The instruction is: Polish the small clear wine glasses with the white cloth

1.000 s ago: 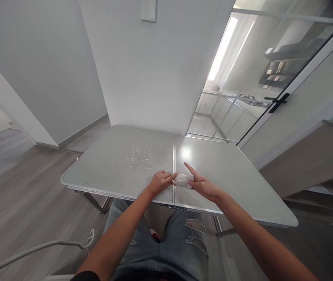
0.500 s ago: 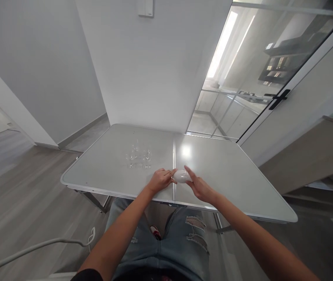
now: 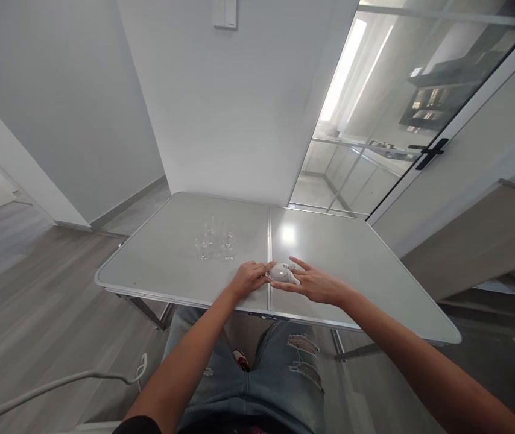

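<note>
A clear, rounded glass (image 3: 280, 273) with white, cloth-like material inside lies on its side just above the table, near the centre seam. Fingers of my left hand (image 3: 251, 278) are closed at its left end, where a stem or foot is mostly hidden. My right hand (image 3: 316, 283) is at the glass's right-hand mouth, its thumb along the near side and the index finger raised apart. Its middle fingers press on the white cloth (image 3: 292, 278) at the opening. Left of my hands, several small clear stemmed glasses (image 3: 227, 241) stand upright in a group.
The pale folding table (image 3: 352, 259) has a metal rim and a centre seam. A white wall (image 3: 225, 120) rises behind it, with a glazed door (image 3: 375, 120) to the right. A white hose or cable (image 3: 67, 377) runs at lower left.
My right hand has shifted slightly right and turned, its fingers now spread at the glass's mouth, where cloth bulges out. My left hand has stayed in place.
</note>
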The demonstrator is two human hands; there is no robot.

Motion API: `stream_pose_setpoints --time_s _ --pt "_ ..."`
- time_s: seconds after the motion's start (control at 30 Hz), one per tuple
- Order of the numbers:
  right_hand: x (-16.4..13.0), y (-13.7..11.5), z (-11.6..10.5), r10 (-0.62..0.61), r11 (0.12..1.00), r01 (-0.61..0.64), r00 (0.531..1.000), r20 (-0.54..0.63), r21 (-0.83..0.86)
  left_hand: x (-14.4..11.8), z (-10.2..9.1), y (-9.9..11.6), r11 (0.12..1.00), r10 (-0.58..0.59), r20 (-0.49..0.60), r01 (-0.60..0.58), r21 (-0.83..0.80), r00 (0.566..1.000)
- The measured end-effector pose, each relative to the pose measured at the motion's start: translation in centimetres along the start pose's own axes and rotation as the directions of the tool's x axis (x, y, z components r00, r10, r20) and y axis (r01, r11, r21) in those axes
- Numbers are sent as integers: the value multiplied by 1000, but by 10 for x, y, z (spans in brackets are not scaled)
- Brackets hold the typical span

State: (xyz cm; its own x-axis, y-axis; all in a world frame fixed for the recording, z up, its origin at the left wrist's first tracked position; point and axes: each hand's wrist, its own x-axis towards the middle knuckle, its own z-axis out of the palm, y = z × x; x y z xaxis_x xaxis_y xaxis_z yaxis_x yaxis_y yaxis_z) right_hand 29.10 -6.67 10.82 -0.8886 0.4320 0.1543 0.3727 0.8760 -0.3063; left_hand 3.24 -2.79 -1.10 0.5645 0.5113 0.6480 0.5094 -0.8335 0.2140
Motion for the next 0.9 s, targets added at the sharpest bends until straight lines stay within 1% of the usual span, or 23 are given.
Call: stream_pose_setpoints --time_s 0.07,0.13,0.23,0.3,0.4,0.43,0.47,0.5,0.53,0.6,0.63,0.67,0.7,0.73,0.77,0.8,0.83,0.87,0.9 --pt "0 -2 6 55 998 -55 998 4 -5 1 -1 0 1000 -2 -13 2 3 1000" --pt "2 -6 12 119 992 -118 993 -2 35 1 -1 1 1000 -8 -23 8 9 1000" --pt "6 -10 15 237 954 -230 971 -16 192 2 -1 1 999 -30 -16 31 29 999" --pt "10 -11 14 327 886 -296 945 -27 357 2 0 0 998 -42 -6 43 46 999" --pt "17 -13 12 460 713 -339 887 -46 614 2 2 -3 996 -47 -21 48 73 999" --pt "19 -13 13 518 645 -347 854 -57 681 1 3 -3 995 -50 -37 53 83 998" --pt "22 -14 14 588 573 -355 806 -68 739 1 3 -4 994 -55 -54 59 91 997" --pt "25 -15 15 666 490 -363 743 -71 792 1 4 -4 993 -58 -67 64 97 996" --pt "28 -15 17 743 397 -365 667 -61 842 0 4 -3 993 -58 -75 65 100 995" --pt "33 -13 21 856 179 -330 516 18 927 0 4 -2 993 -51 -82 59 98 995" --pt "35 -11 23 883 71 -296 462 78 953 0 4 -2 994 -47 -82 55 96 996" --pt "37 -9 24 894 -21 -261 428 136 965 0 3 -1 994 -45 -83 53 95 996" --pt "39 -7 25 894 -89 -233 409 181 968 0 3 -1 994 -46 -83 54 96 996" --pt "41 -5 25 895 -125 -215 396 204 969 0 3 -1 994 -50 -85 58 98 995" --pt "42 -3 26 898 -129 -213 390 205 969 0 3 -1 993 -54 -86 63 99 995" --pt "43 -2 26 902 -100 -222 392 183 970 0 2 -1 993 -59 -89 68 98 994" --pt "44 -1 27 903 -44 -241 405 142 970 1 2 -1 993 -65 -92 73 94 994" --pt "45 -2 28 900 37 -262 429 82 964 1 2 -1 993 -72 -98 81 87 993" --pt "44 -3 28 887 137 -282 462 9 950 1 2 -1 993 -83 -103 91 77 991"
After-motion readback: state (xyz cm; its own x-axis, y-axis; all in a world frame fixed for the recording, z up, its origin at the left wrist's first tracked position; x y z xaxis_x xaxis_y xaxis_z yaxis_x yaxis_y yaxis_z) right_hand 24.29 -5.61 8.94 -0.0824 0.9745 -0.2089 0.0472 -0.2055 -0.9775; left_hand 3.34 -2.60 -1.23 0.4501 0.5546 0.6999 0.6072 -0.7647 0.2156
